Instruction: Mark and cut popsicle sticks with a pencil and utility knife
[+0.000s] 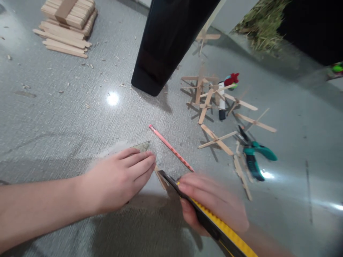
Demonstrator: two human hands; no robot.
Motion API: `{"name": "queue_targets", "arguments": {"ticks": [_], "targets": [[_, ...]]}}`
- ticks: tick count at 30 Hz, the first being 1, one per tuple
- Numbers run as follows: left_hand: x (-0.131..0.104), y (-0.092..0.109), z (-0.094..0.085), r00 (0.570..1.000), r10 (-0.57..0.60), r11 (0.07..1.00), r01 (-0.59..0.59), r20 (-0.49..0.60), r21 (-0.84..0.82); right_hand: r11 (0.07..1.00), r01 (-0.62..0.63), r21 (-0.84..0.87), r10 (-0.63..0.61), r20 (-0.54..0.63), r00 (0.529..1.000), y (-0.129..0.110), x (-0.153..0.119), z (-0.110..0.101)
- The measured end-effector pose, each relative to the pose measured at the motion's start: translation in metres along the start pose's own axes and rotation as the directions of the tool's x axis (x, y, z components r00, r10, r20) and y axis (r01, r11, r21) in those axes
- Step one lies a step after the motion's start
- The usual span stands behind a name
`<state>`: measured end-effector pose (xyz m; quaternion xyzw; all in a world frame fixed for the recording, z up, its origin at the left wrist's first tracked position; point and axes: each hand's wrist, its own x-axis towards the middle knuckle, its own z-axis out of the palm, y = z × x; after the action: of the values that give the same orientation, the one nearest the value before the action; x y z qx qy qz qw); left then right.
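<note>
My right hand (209, 203), blurred by motion, is closed round a black and yellow utility knife (214, 223). The knife's dark blade end meets a wooden craft stick (161, 179) near the table's front. My left hand (125, 175) lies flat over the other end of that stick, its fingers together and pressing down. From under those fingers sticks out the tip of a thin, see-through ruler or set square (142, 146). A pink pencil (171, 148) rests on the table just beyond both hands.
Stacked craft sticks (72, 16) sit at the back left. A black upright object (166, 46) stands at the centre back. To the right are crossed sticks (217, 139), a white tube (222, 100) and green-handled pliers (252, 153). Dry grass (264, 28) lies at the upper right.
</note>
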<state>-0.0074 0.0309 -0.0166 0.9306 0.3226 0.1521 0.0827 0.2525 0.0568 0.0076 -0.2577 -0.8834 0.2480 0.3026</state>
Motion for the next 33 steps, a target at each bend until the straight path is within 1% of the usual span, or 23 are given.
{"name": "queue_targets", "arguments": {"ticks": [7,10,17,22,29,33], "targets": [[-0.0003,0.0002,-0.0006,1.000,-0.009,1.000,0.009,0.014,-0.002,0.999,-0.019,-0.047,0.019,0.006,1.000,0.0022,-0.0036,0.0003],[0.0003,0.0002,-0.0007,1.000,-0.013,1.000,0.013,0.000,-0.001,0.998,-0.021,-0.056,0.022,0.012,1.000,0.0024,-0.0046,0.0010],[0.0017,0.0001,-0.0005,1.000,-0.013,1.000,0.013,0.003,-0.008,0.999,-0.024,-0.031,0.024,-0.005,1.000,0.0035,-0.0067,0.0029],[0.0013,0.0002,-0.0005,1.000,-0.015,1.000,0.015,0.005,-0.005,0.999,-0.037,-0.030,0.038,0.020,0.999,0.0018,-0.0071,0.0029],[-0.0005,0.0004,0.0014,1.000,-0.012,1.000,0.013,0.010,-0.011,0.999,0.011,-0.049,-0.009,0.026,1.000,0.0022,-0.0052,0.0039],[0.0001,0.0000,0.0024,1.000,-0.008,1.000,0.008,0.017,-0.009,0.999,-0.010,-0.047,0.011,0.022,1.000,0.0022,-0.0069,0.0029]]}}
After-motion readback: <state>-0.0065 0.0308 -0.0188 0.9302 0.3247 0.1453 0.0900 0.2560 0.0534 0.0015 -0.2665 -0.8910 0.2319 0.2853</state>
